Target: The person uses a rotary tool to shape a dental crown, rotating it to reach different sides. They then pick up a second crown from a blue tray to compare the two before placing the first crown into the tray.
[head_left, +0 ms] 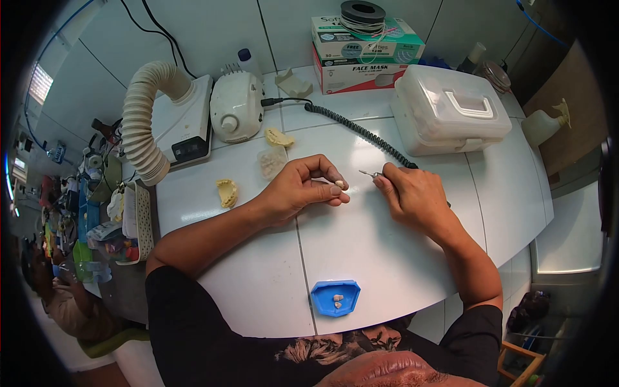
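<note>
My left hand [313,184] pinches a small cream tooth-like piece [339,184] between thumb and fingers, above the white tiled table. Facing it from the right, my right hand [409,197] is closed around a handpiece whose thin metal tip [369,173] points left, a short gap away from the piece. A black coiled cord [354,128] runs from the white control box [237,106] toward my right hand. Near the table's front edge, a blue tray [318,299] holds several small cream pieces [338,298].
Yellowish dental casts [227,193] and a clear container [272,163] lie left of my left hand. Behind are a white ribbed hose [137,116], mask boxes [367,50] and a white case [450,113]. A basket [143,222] stands left. Another person [77,309] sits at the far left.
</note>
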Action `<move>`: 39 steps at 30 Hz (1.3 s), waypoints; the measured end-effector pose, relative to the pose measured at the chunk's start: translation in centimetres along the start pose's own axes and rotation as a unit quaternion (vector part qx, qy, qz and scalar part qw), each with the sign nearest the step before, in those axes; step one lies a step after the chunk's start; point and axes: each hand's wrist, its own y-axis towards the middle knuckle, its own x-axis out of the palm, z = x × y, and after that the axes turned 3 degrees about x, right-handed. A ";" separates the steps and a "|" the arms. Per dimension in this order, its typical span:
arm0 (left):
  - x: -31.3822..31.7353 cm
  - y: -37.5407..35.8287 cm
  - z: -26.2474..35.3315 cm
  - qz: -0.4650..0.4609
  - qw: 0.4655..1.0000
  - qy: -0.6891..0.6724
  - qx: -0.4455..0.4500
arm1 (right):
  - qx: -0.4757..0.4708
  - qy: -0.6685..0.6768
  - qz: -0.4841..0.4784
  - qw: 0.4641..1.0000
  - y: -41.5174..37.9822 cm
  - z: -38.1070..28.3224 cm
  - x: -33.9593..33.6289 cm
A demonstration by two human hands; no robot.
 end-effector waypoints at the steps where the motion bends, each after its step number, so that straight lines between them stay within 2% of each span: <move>1: 0.2 -0.1 0.2 -0.002 1.000 0.006 -0.002 | 0.002 0.004 -0.006 1.000 0.0 0.0 0.0; 8: 0.4 -0.3 0.5 0.003 0.997 0.064 -0.034 | -0.002 0.018 -0.005 1.000 -0.1 0.2 -0.2; 17: 1.8 -1.2 0.6 0.018 0.992 0.120 -0.026 | -0.008 0.072 0.002 0.997 -0.4 0.5 -0.4; 20: 1.7 -1.3 0.5 -0.002 0.977 0.212 0.008 | -0.025 0.101 0.003 0.995 -0.6 0.0 -0.6; 23: 2.0 -1.4 0.5 0.017 0.956 0.290 0.043 | -0.043 0.093 -0.028 0.994 -1.2 -0.6 -0.5; 29: 2.1 -1.3 0.8 0.011 0.953 0.301 0.039 | -0.066 0.052 -0.052 0.995 -1.2 -1.4 -0.2; 32: 2.1 -1.3 0.1 0.018 0.958 0.279 0.065 | -0.072 0.046 -0.040 0.996 -1.2 -1.2 0.3; 39: 2.0 -1.3 0.6 0.005 0.951 0.306 0.049 | -0.102 0.015 -0.038 0.994 -1.1 -1.4 0.7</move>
